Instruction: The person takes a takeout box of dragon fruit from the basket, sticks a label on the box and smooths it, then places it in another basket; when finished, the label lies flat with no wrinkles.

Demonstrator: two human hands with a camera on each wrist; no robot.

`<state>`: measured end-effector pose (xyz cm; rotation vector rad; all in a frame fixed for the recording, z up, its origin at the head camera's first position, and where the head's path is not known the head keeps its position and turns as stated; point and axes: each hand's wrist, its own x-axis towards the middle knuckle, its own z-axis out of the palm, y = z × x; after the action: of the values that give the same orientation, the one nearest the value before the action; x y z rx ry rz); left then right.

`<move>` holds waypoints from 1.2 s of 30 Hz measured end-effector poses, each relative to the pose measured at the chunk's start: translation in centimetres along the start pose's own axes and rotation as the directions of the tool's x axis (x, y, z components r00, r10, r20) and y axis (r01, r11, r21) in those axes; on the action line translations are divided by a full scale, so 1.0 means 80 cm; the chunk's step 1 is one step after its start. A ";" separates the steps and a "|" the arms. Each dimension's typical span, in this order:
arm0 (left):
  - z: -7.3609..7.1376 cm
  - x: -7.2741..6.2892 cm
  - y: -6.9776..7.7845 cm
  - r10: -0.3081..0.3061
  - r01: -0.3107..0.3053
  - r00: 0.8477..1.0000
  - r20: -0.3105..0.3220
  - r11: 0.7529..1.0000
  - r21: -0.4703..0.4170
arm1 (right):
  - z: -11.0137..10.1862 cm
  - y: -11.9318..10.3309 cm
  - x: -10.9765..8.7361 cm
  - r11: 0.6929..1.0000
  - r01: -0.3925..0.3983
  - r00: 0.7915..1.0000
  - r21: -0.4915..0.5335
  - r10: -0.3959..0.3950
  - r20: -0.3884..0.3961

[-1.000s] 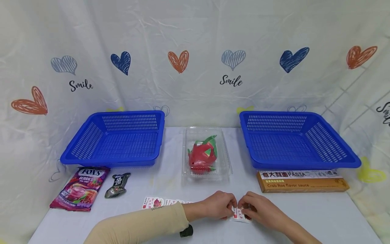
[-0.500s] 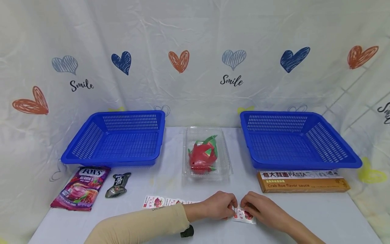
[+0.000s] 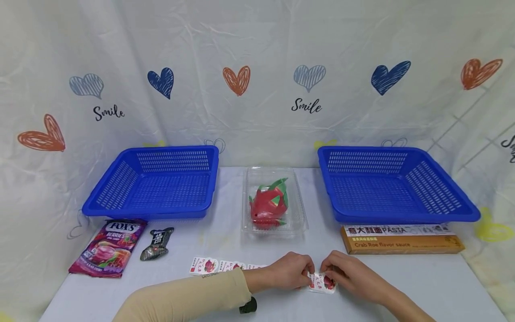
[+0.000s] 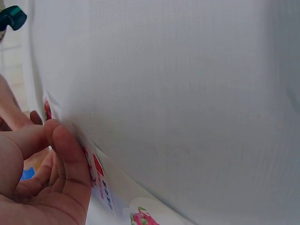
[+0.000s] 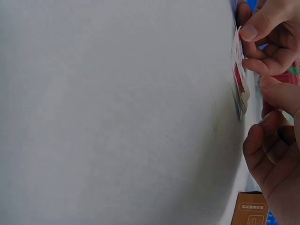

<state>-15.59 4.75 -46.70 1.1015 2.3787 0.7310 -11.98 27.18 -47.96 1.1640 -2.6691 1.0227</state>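
Observation:
A strip of white stickers printed with dragon fruit (image 3: 204, 266) lies along the front of the table and passes under my left hand (image 3: 281, 271). That hand's thumb and forefinger pinch the strip beside its right-end sticker (image 3: 322, 282); the thumb (image 5: 253, 30) shows at this sticker's edge in the right wrist view. My right hand (image 3: 356, 278), fingers curled, has its fingertips right at the sticker's top edge; I cannot tell whether they grip it. Behind both hands, a clear plastic box (image 3: 297, 210) holds a red dragon fruit (image 3: 267, 203).
Two blue baskets (image 3: 150, 213) (image 3: 402, 215) stand at the back left and right. A purple candy bag (image 3: 107, 248) and a small black packet (image 3: 157, 243) lie at left. A pasta box (image 3: 402, 241) lies at right. Something small and dark (image 3: 248, 305) shows below my left sleeve.
My right fingertips have shifted slightly right along the top edge of the end sticker, uncovering more of its fruit print. My left hand has stayed almost still.

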 end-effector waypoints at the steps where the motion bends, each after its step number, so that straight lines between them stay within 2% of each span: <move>1: 0.000 0.000 0.000 -0.004 0.004 1.000 0.002 1.000 -0.003 | -0.001 0.001 -0.001 1.000 0.004 1.000 -0.011 -0.004 -0.001; 4: 0.000 0.000 0.001 -0.019 0.019 1.000 0.009 1.000 -0.020 | -0.003 0.001 -0.005 0.998 -0.023 1.000 -0.051 0.024 0.011; 10: 0.001 0.000 0.000 -0.015 0.015 1.000 0.006 1.000 -0.022 | -0.001 -0.004 -0.008 0.985 -0.139 0.990 -0.103 0.142 0.018; 13: 0.002 0.000 0.000 -0.006 0.006 1.000 -0.001 1.000 -0.011 | -0.001 -0.006 -0.008 0.977 -0.207 0.977 -0.060 0.209 0.033; 16: 0.001 0.000 0.001 -0.001 0.001 1.000 -0.006 1.000 -0.006 | -0.003 -0.007 -0.008 0.957 -0.291 0.955 0.014 0.289 0.058; 19: 0.000 0.000 0.001 -0.006 0.006 1.000 -0.008 1.000 -0.006 | -0.003 -0.007 -0.008 0.942 -0.332 0.943 0.048 0.329 0.053; 21: -0.001 0.000 0.002 -0.015 0.015 1.000 -0.007 1.000 -0.010 | -0.002 -0.007 -0.007 0.944 -0.327 0.945 0.042 0.327 0.025; 24: -0.001 0.001 0.003 -0.022 0.022 1.000 -0.004 1.000 -0.013 | 0.000 -0.007 -0.008 0.959 -0.284 0.957 0.003 0.284 -0.059; 26: -0.001 0.001 0.003 -0.026 0.026 1.000 -0.002 0.999 -0.019 | 0.002 -0.008 -0.008 0.972 -0.235 0.966 -0.019 0.231 -0.115; 28: -0.001 0.001 0.002 -0.024 0.024 1.000 -0.002 1.000 -0.018 | 0.005 -0.009 -0.007 0.985 -0.169 0.977 -0.042 0.161 -0.137; 32: 0.000 0.000 0.002 -0.018 0.018 1.000 -0.011 1.000 -0.005 | 0.010 -0.012 -0.005 0.997 -0.041 0.997 -0.059 0.037 -0.071; 36: 0.002 0.001 0.004 -0.022 0.023 0.999 -0.030 1.000 0.017 | 0.013 -0.014 -0.004 0.996 -0.048 0.999 -0.076 0.047 -0.026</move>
<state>-15.38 5.00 -46.64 1.0758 2.4227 0.7257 -10.77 26.19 -48.25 1.0726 -2.7037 0.9263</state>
